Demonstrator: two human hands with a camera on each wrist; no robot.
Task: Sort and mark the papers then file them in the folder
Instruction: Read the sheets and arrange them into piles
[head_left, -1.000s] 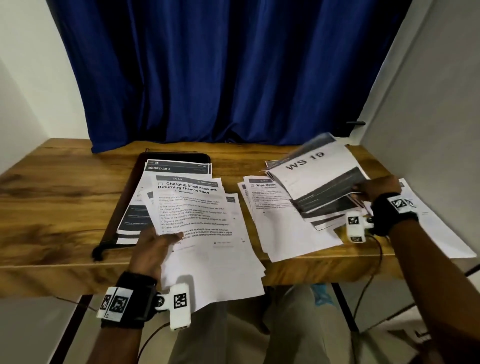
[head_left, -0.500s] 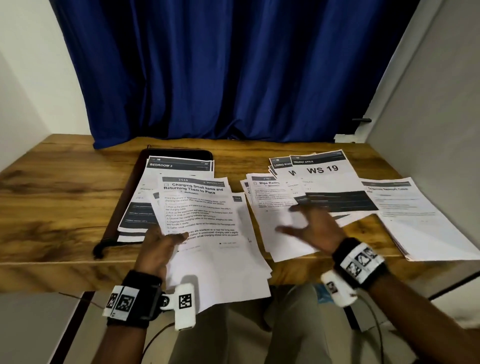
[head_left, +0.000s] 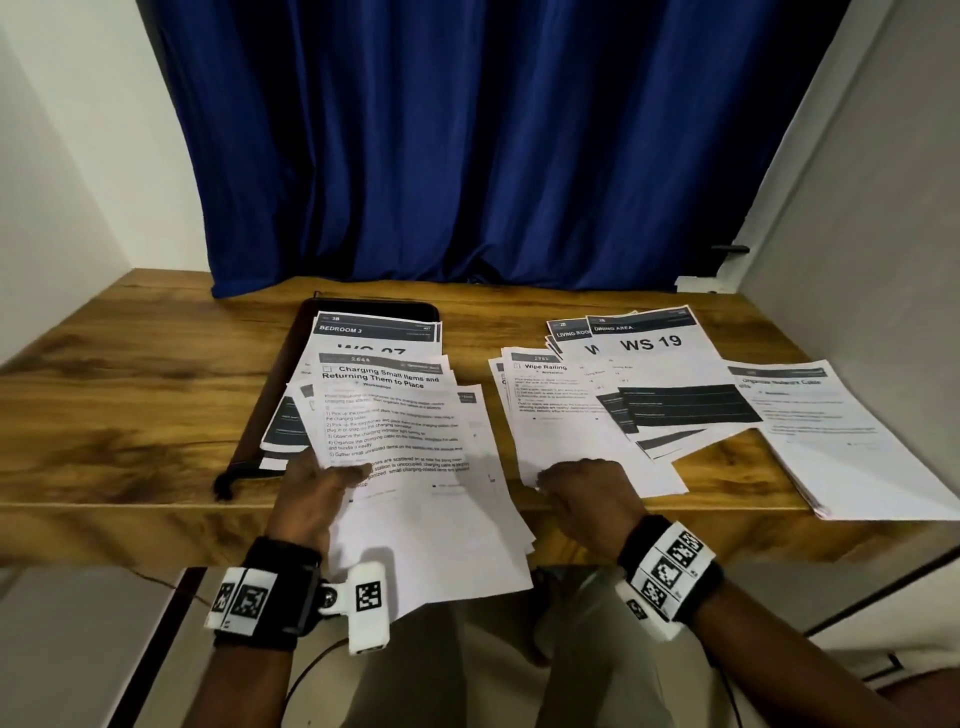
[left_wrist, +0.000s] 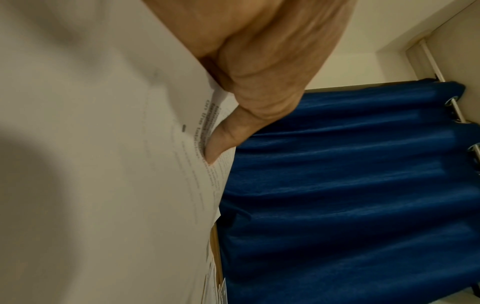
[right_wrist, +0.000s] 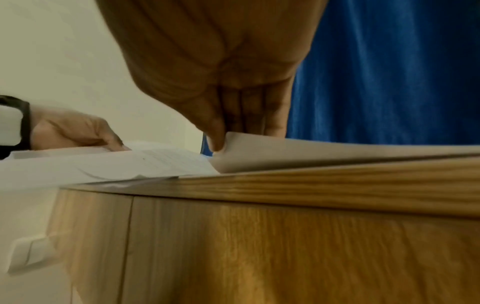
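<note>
White task sheets fill the frame's middle: the right hand (head_left: 584, 493), having dropped the "WS 19" sheet (head_left: 657, 364) onto the right-hand counter (head_left: 130, 405) pile, now pinches that pile's near corner, while the left hand (head_left: 311, 499) still grips the fanned papers (head_left: 415, 467) above the dark folder (head_left: 270, 415).

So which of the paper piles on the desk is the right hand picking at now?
The middle pile headed Wipe Railing: the right hand pinches its near corner. The Charging Small Items stack is in the left hand; the far-right pile lies untouched.
</note>
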